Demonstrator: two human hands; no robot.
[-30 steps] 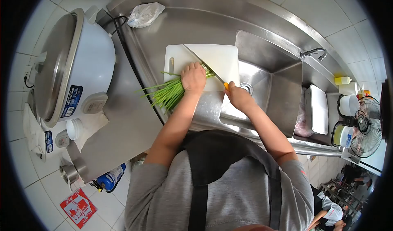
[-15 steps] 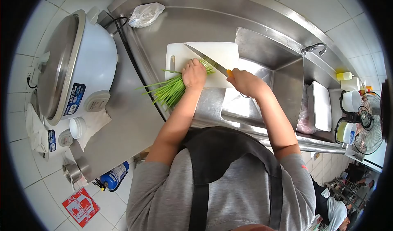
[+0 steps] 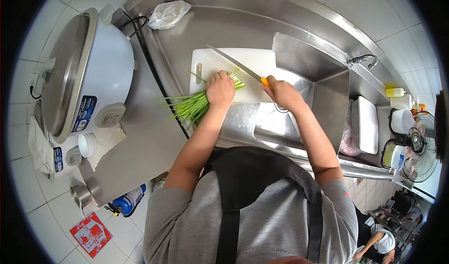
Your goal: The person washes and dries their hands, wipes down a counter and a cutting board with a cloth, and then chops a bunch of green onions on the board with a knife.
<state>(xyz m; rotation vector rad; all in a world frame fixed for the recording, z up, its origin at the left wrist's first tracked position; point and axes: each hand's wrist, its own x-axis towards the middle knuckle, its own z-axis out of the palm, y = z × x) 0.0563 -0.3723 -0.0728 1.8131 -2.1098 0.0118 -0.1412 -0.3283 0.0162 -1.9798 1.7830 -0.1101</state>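
On the white cutting board [image 3: 256,60], my left hand [image 3: 220,90] is closed over a bundle of long green stalks [image 3: 192,106]. The cut ends show just right of its fingers, and the long ends hang off the board's lower left side. My right hand [image 3: 284,94] grips the yellow handle of a long knife [image 3: 237,64]. The blade slants up to the left above the board, its tip past the top edge, apart from the stalks. Small green bits lie on the board near the cut ends.
A steel sink [image 3: 322,88] with a faucet [image 3: 364,60] adjoins the board on the right. A plastic bag [image 3: 168,14] lies at the back left. A large cooker [image 3: 107,67] stands at left. Another person [image 3: 384,241] shows at lower right.
The knife has lifted away from the stalks, with its tip now beyond the board's top edge. One stalk now sticks up left of my left hand. More of the other person shows.
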